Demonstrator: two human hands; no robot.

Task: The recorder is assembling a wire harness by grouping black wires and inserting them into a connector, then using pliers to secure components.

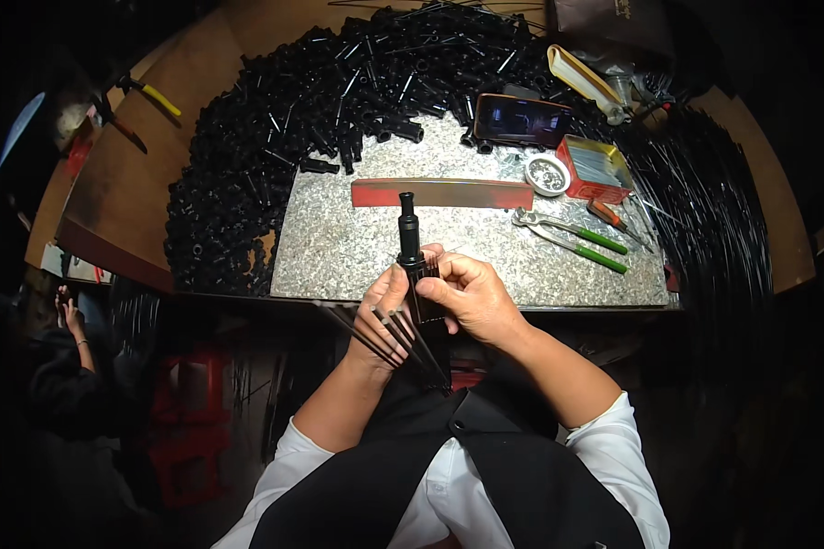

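Note:
In front of my chest, over the near edge of the stone slab, I hold a black stepped tube upright, much like an umbrella runner. My left hand is closed round its lower end, with several thin dark rods slanting down from the grip toward my lap. On the other side, my right hand pinches at the tube's collar with thumb and fingers, where thin dark rods stand close together. What exactly lies between the right fingertips is partly hidden.
A worn red-and-metal bar lies across the speckled slab. Behind it rises a heap of black tubes. To the right are green-handled pliers, a screwdriver, a white dish, a red tin, a phone and bundled rods.

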